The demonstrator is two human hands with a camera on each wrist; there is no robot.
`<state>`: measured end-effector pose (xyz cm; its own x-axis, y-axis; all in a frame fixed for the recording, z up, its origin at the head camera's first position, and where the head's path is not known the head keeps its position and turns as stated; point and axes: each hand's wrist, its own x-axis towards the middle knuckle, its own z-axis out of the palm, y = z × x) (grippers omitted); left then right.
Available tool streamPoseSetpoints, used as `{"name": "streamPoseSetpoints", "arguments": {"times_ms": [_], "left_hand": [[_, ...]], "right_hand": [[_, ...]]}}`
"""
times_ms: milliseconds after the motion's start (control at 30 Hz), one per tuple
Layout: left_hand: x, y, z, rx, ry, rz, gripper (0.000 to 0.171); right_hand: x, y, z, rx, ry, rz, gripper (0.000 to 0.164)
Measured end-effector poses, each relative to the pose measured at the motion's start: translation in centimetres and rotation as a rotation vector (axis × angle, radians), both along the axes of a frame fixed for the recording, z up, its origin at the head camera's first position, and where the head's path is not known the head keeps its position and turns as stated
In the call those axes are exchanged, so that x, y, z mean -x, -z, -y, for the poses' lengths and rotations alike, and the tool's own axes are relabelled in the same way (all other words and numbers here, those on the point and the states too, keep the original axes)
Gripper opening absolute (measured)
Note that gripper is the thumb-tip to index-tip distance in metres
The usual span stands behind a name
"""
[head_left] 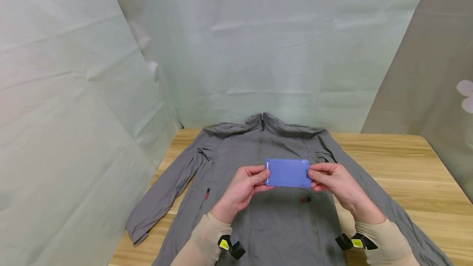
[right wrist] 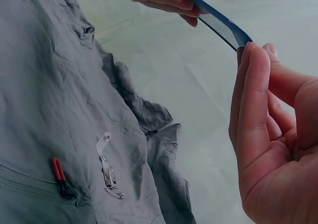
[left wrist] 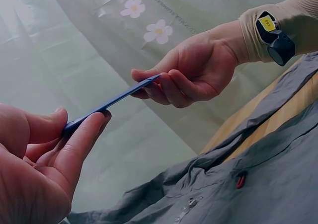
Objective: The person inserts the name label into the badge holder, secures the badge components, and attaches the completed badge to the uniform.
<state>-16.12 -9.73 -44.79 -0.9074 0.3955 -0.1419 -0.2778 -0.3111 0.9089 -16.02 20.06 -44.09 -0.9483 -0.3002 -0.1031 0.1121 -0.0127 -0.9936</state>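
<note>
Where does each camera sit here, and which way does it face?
Head: on the person's head, facing forward and down at the blue card holder over the grey jacket; left hand, right hand and beige-sleeved forearms show.
Left wrist: on that wrist, looking past the left hand toward the right hand; both show.
Right wrist: on that wrist, looking past the right hand toward the left hand; both show.
Shared: both wrist views show the blue card holder and the metal clip on the grey jacket.

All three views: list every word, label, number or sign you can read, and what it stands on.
No text reads clearly.
Yellow label, right wrist camera: too blurred.
Yellow label, left wrist camera: too small.
Line of lettering, flowered backdrop: too faint.
Blue card holder: no lettering visible.
</note>
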Motion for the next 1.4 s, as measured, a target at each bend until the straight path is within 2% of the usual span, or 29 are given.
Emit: {"name": "streamPoseSetpoints", "arguments": {"times_ms": [367, 533, 667, 833, 933, 1133, 1400], "left_hand": [[0.0, 0.0, -0.3, -0.002, 0.006, -0.006, 0.039], [0.0, 0.0, -0.4, 0.001, -0.001, -0.005, 0.039], [0.1, 0.3, -0.5, 0.023, -0.012, -0.024, 0.037], [0.2, 0.4, -0.8, 0.056, -0.016, -0.049, 0.036], [0.3, 0.2, -0.9, 0.069, -0.014, -0.056, 0.037], [0.3, 0.0, -0.8, 0.082, -0.005, -0.077, 0.036], [0.3, 0.2, -0.7, 0.076, 0.004, -0.061, 0.037]], "right_hand": [[0.0, 0.1, -0.1, -0.018, 0.010, 0.010, 0.019], [0.0, 0.2, 0.0, -0.007, 0.007, 0.019, 0.012], [0.1, 0.5, 0.0, 0.049, -0.032, 0.027, 0.006], [0.2, 1.1, -0.2, 0.168, -0.118, 0.044, 0.011], [0.2, 1.2, -0.4, 0.206, -0.134, 0.062, 0.015], [0.2, 1.3, -0.5, 0.180, -0.114, 0.090, 0.016], [0.1, 0.9, -0.6, 0.155, -0.126, 0.078, 0.016]]}}
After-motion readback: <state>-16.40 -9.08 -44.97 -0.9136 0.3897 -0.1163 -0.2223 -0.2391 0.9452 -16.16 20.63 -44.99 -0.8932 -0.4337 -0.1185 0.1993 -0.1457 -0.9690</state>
